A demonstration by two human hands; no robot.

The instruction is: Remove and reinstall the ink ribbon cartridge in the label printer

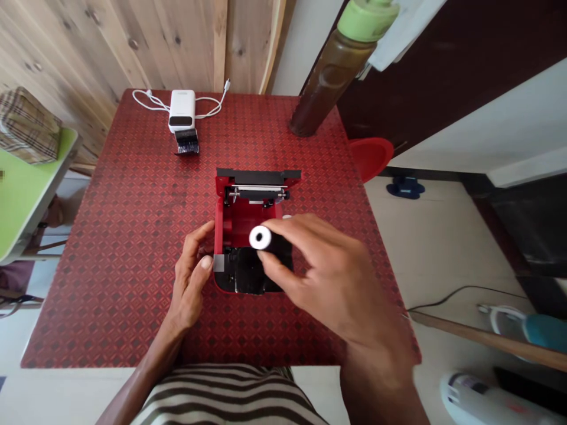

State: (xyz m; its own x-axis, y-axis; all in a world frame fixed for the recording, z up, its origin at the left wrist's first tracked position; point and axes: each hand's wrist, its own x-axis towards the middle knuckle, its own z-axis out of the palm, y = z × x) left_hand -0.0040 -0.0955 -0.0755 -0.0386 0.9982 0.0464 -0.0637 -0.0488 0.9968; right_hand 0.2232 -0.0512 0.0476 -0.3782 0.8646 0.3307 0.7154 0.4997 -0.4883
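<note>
Roll [271, 241] pinched in right hand [330, 265] over open red machine [218, 224]; left hand [190, 277] unclenched, resting against machine's left side

The roll [260, 238] in the right hand [330, 268] has a matt, papery white end and a smooth black outside. Touching the left hand [191, 280], the case [245, 223] is shiny red plastic with black plastic parts. Beyond the hands stand a translucent plastic bottle [328, 79], a smooth plastic power bank [182, 106] and a glossy, creased wrapper [187, 143]. Under them, the desk [146, 200] looks smooth, faintly glossy; farther off, the wall [163, 29] is knotty wood.
</note>
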